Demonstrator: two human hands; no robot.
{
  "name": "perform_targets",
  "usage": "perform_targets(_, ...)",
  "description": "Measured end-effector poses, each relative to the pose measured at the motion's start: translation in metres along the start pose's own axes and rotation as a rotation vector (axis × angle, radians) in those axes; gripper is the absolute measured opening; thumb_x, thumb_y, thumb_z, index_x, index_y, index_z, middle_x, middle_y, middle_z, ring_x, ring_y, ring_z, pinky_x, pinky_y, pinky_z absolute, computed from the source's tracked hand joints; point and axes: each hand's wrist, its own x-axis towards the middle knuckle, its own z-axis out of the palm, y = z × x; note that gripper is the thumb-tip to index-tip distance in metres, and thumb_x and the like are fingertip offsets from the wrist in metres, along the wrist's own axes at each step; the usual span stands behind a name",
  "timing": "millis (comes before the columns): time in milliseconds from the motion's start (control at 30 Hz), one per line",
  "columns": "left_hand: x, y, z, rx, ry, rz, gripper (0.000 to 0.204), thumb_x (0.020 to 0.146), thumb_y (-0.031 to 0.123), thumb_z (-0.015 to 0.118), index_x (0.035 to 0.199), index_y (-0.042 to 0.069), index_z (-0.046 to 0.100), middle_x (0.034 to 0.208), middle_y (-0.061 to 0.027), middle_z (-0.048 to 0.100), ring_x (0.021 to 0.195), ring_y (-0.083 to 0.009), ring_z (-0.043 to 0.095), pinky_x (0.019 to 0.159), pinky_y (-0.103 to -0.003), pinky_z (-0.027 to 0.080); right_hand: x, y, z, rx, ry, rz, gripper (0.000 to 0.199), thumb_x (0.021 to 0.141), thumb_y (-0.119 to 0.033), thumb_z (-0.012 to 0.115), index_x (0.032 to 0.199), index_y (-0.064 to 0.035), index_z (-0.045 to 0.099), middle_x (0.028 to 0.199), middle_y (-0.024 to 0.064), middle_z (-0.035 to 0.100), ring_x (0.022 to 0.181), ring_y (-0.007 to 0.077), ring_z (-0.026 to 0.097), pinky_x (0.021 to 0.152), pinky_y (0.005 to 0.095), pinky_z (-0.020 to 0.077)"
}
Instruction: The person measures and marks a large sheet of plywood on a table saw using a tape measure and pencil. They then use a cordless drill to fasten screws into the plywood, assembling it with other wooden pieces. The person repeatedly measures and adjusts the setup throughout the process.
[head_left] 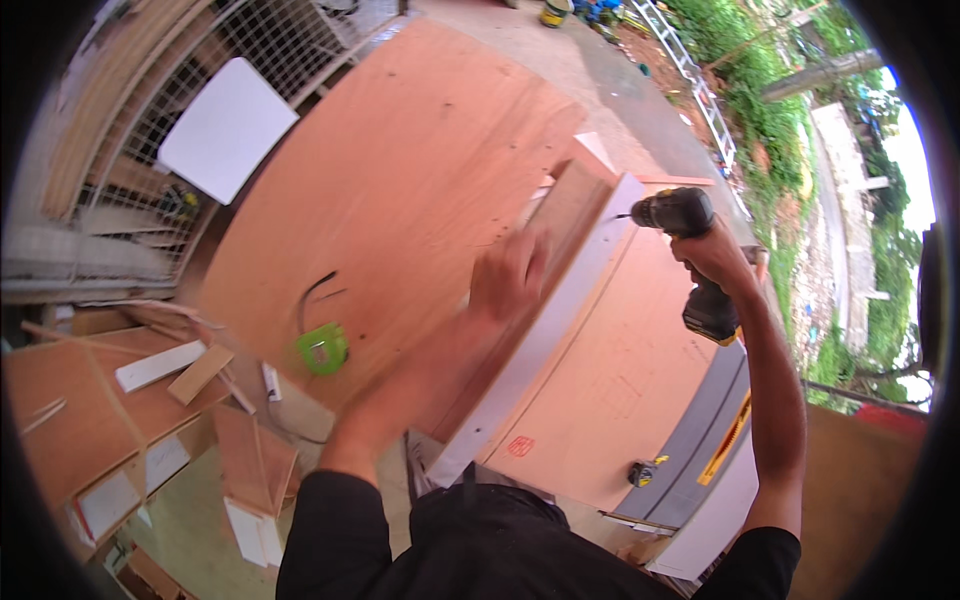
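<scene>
My right hand (718,258) is wrapped round the grip of a black cordless drill (676,208). The drill's thin bit points left, close to the far end of a long white-faced board (545,335). Dark screw spots show along that board's face, and wooden sides stand behind it like a shallow frame. Over the frame's left side is my left hand (508,275), blurred by motion with its fingers seemingly curled. Whether it holds anything cannot be made out.
A large plywood sheet (400,150) lies to the left, with a green tape measure (323,349) on it. Another tape measure (642,472) and a yellow level (727,440) lie at the lower right. Wood offcuts (160,367) are piled left, below a white panel (228,130).
</scene>
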Motion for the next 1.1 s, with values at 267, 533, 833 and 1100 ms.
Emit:
perform_targets(267,-0.235,0.035,-0.206,-0.021,0.227,-0.794,0.026,0.107,0.015,0.072,0.127,-0.002,0.074,0.111,-0.0132,0.082,0.102,-0.0212,0.079,0.090,-0.035,0.062,-0.055,-0.052,0.062,0.281,0.001,-0.332,0.030,0.086,-0.023,0.081,0.103,-0.0007,0.072,0.076,0.0038,0.066,0.064,0.0149,0.067,0.057,0.0335,0.0551)
perform_targets(533,-0.242,0.045,-0.258,-0.174,0.036,-0.578,0.029,0.109,0.011,0.068,0.133,-0.006,0.066,0.110,-0.0133,0.078,0.096,-0.0156,0.076,0.085,-0.032,0.061,-0.061,-0.175,0.306,1.065,0.169,-0.686,0.053,0.086,-0.011,0.083,0.136,-0.0045,0.067,0.110,0.0106,0.074,0.104,0.0202,0.070,0.096,0.0380,0.0574)
perform_targets(833,-0.278,0.041,-0.325,-0.083,-0.073,-0.779,0.029,0.111,0.013,0.067,0.135,-0.003,0.064,0.109,-0.0111,0.078,0.092,-0.0169,0.076,0.077,-0.028,0.061,-0.089,-0.187,0.365,1.025,0.326,-0.876,0.065,0.091,-0.006,0.075,0.153,-0.0083,0.055,0.136,0.0222,0.070,0.130,0.0403,0.066,0.112,0.0460,0.0499)
perform_targets(1100,-0.278,0.062,-0.266,-0.090,-0.286,-0.673,0.027,0.109,0.014,0.071,0.128,-0.005,0.069,0.108,-0.0109,0.077,0.093,-0.0162,0.076,0.082,-0.029,0.062,-0.111,-0.138,0.349,0.659,0.210,-0.724,0.069,0.096,-0.014,0.075,0.160,-0.0091,0.050,0.154,0.0224,0.059,0.146,0.0446,0.051,0.123,0.0495,0.0440)
